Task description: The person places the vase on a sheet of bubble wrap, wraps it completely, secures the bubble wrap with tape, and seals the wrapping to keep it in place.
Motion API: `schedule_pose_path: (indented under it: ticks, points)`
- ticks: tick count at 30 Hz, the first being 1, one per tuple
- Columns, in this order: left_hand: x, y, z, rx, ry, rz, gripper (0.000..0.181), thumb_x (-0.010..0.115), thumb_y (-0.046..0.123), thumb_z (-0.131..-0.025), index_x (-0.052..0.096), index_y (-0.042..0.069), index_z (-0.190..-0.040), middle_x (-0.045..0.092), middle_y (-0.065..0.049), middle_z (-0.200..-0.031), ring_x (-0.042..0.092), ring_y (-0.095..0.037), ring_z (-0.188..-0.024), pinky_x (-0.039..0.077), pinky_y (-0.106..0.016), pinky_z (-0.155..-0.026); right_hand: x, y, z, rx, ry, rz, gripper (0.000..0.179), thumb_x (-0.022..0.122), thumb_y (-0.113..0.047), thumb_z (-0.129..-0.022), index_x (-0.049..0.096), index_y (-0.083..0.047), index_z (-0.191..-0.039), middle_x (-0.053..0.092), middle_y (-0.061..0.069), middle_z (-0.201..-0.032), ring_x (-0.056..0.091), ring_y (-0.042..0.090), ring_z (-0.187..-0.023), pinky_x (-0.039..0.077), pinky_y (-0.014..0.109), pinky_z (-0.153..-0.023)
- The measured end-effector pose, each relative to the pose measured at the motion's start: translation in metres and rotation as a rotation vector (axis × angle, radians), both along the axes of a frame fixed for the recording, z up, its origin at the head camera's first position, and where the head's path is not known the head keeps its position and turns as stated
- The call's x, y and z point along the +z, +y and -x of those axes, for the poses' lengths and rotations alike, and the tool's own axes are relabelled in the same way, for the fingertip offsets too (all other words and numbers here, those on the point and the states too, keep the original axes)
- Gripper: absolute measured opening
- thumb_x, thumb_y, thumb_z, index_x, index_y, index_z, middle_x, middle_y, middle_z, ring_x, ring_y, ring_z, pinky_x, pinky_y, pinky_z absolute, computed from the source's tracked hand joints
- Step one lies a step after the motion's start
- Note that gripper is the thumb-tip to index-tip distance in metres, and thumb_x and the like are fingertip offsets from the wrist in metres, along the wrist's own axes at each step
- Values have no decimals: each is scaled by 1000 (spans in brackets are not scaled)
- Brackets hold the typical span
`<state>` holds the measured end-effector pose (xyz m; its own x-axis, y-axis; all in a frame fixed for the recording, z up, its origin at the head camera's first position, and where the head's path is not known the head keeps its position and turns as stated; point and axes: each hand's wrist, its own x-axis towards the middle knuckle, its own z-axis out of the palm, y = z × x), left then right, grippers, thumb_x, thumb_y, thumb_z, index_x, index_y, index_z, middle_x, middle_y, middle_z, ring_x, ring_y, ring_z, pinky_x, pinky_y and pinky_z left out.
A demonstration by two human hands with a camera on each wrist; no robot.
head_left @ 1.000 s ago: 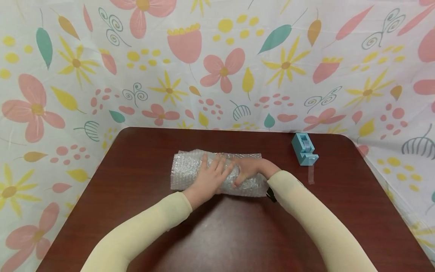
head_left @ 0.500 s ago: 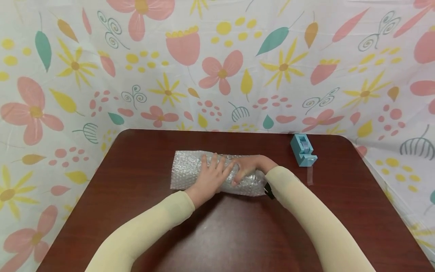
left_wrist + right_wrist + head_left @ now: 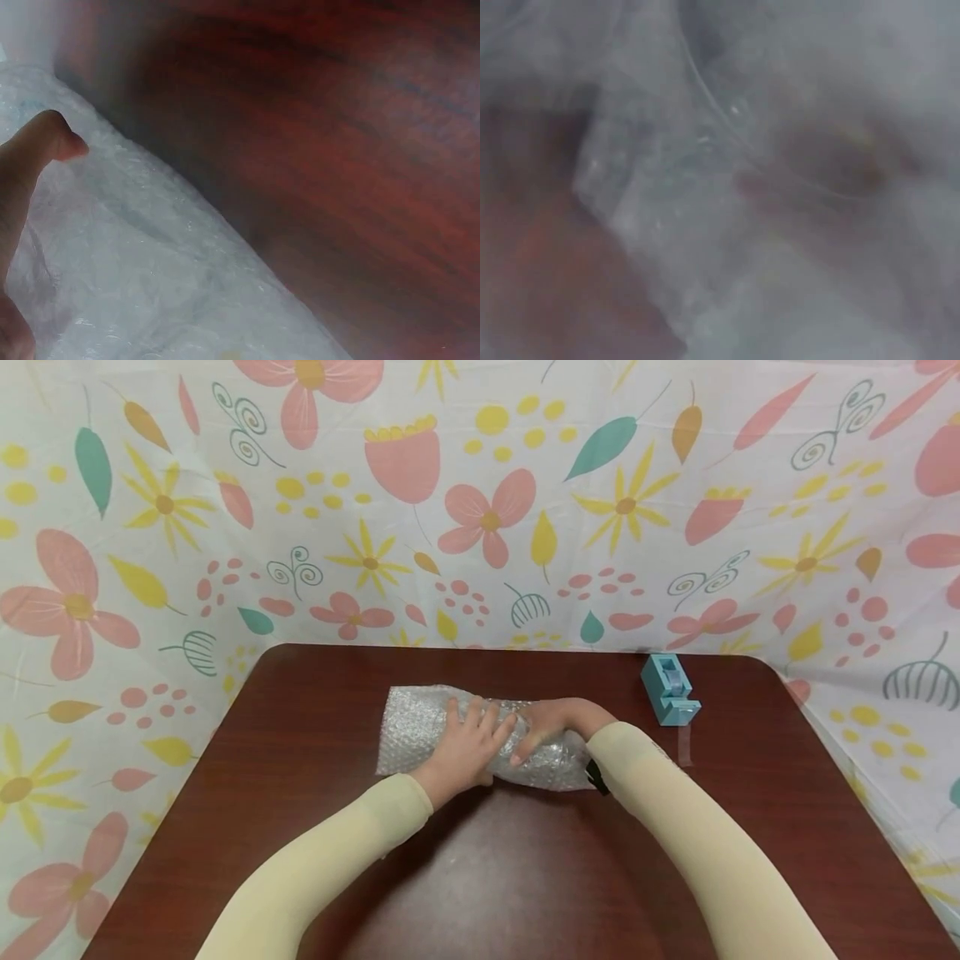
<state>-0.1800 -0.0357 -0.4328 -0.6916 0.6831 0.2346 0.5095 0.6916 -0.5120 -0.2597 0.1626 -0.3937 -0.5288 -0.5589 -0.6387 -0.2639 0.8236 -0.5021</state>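
A roll of clear bubble wrap (image 3: 416, 731) lies across the middle of the table, its contents hidden. My left hand (image 3: 465, 745) grips the roll's middle, fingers spread over the top and thumb low on the front side. In the left wrist view a bent thumb (image 3: 56, 139) lies against the wrap (image 3: 150, 247). My right hand (image 3: 551, 724) holds the right half, thumb on the front face and fingers hidden behind the roll. The two hands nearly meet. Blurred bubble wrap (image 3: 675, 187) fills most of the right wrist view.
A light blue tape dispenser (image 3: 667, 689) stands at the back right, with a strip of clear tape (image 3: 685, 747) hanging from its front toward me. The dark red-brown table (image 3: 480, 877) ends at a flower-printed cloth (image 3: 495, 602) behind it.
The wrap's back flap, seen sticking out behind the roll a second ago, now shows less. The roll's left end is tilted slightly farther back. Both hands keep nearly the same places on it.
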Motion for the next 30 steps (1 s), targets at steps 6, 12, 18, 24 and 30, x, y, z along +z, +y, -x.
schedule_pose_path:
  ticks: [6,12,18,24,30]
  points:
    - [5,2,8,-20,11,17,113,80,83,-56,45,24,-146,59,-5,-139,57,-30,-129,51,-55,-99,7,5,-8,-62,122,25,116,78,-57,-83,16,1,-162,24,24,-169,30,43,-154,33,60,-122]
    - [13,5,11,4,-107,69,113,77,82,-63,41,22,-152,55,-6,-146,54,-31,-135,49,-57,-102,13,7,-34,-98,350,50,105,78,-50,-87,25,4,-160,43,25,-159,48,42,-143,45,56,-114]
    - [17,9,12,15,-163,65,115,77,81,-66,39,20,-156,54,-7,-147,52,-32,-137,48,-58,-104,15,1,-61,-63,526,-34,113,78,-57,-83,24,4,-160,56,22,-149,65,36,-126,47,61,-108]
    - [19,9,13,43,-227,41,115,79,77,-66,38,18,-156,54,-7,-147,52,-33,-139,46,-59,-106,-6,-11,-74,-86,737,-163,122,88,-56,-70,28,2,-159,53,23,-152,56,42,-136,33,75,-113]
    - [19,8,11,61,-241,32,114,79,77,-67,39,17,-156,54,-8,-147,51,-33,-140,44,-60,-109,-22,-18,-79,-86,919,-243,109,90,-51,-70,40,2,-152,61,23,-143,61,41,-130,44,66,-109]
